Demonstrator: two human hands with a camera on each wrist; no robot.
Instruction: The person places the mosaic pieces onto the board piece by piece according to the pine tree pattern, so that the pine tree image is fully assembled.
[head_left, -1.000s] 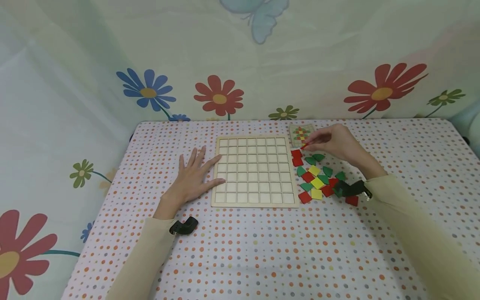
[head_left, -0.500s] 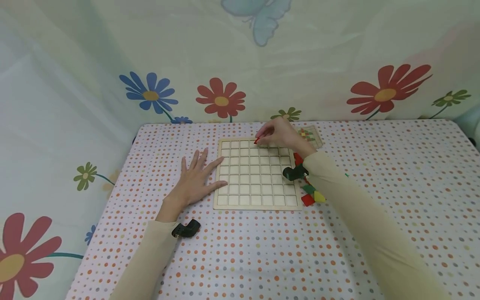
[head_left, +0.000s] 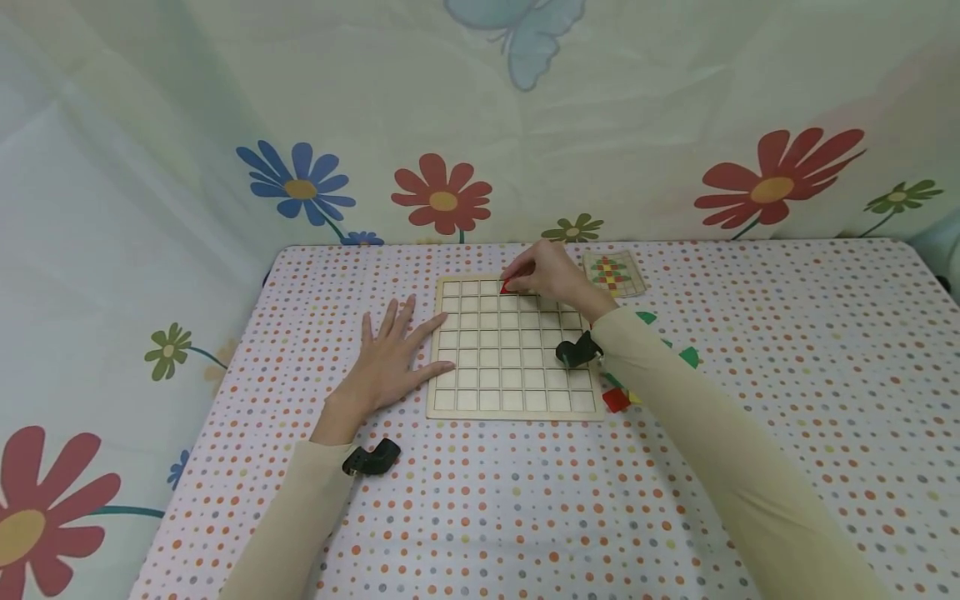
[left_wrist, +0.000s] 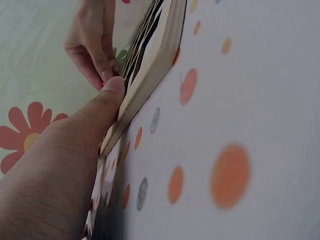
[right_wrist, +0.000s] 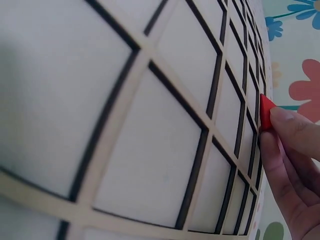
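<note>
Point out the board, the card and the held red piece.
Board (head_left: 510,358): head view, on a middle square.
Card (head_left: 611,272): head view, on its printed pattern.
Red piece (right_wrist: 265,115): right wrist view, on its exposed face.

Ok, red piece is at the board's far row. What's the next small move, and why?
Probably have the right hand lower the red piece flat into the cell beneath: it pinches the piece, which looks tilted, while the left hand touches the board's left edge.
</note>
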